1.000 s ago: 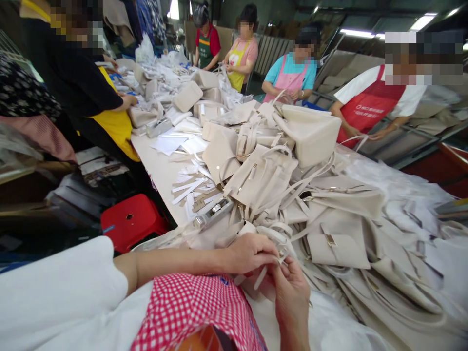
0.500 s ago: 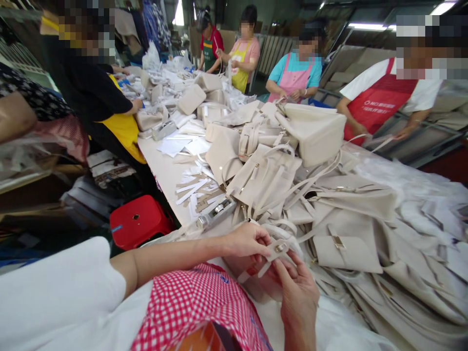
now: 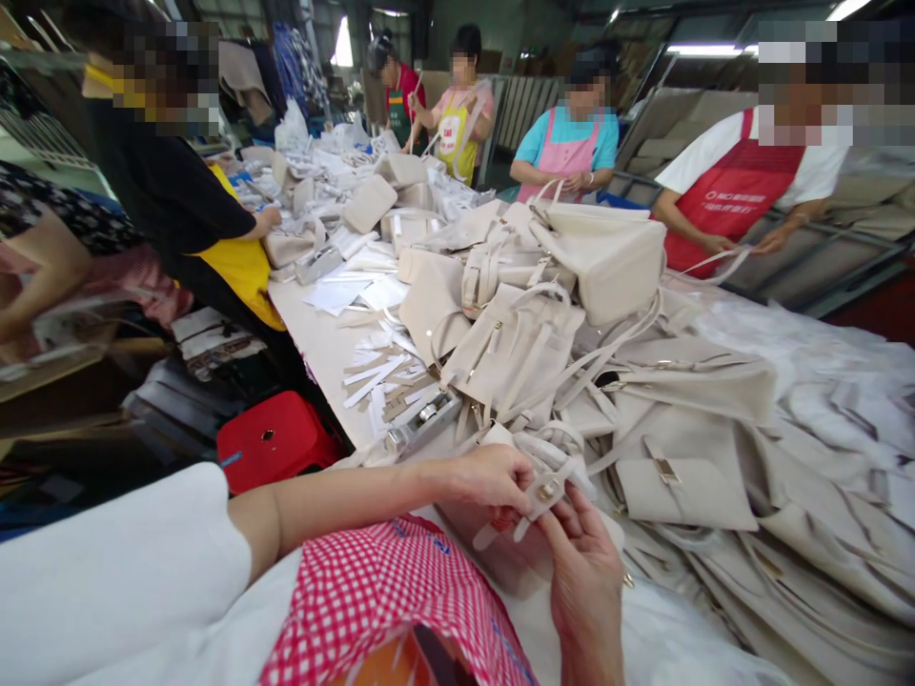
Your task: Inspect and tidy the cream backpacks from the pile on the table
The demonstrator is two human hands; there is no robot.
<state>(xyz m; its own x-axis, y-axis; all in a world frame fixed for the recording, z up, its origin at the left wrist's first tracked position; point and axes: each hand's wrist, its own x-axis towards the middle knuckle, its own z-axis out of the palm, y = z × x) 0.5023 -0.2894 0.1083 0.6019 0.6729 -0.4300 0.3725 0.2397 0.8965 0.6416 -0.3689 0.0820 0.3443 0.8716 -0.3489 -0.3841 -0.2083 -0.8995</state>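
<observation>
My left hand (image 3: 493,479) reaches in from the left, its fingers pinched on one edge of a beige bag strap tab (image 3: 541,497) that bears a small gold metal clasp (image 3: 549,490). On the other side of the tab, my right hand (image 3: 586,562) grips it between thumb and fingers. Narrow pale strap ends dangle below the clasp. The beige bag that the tab seems to belong to lies under my hands, partly hidden by them and by a thin clear wrap.
Beige handbags (image 3: 515,333) are heaped ahead and to the right. Paper strips (image 3: 378,376) and a metal tool (image 3: 421,424) lie on the table (image 3: 304,329). Plastic wrap (image 3: 807,343) covers the right side. A red stool (image 3: 275,438) stands at left. Several co-workers surround the table.
The clasp tab has turned slightly between my fingers, and both hands stay on it. At the far end, a co-worker's hands have lifted a strap. The view has shifted a little.
</observation>
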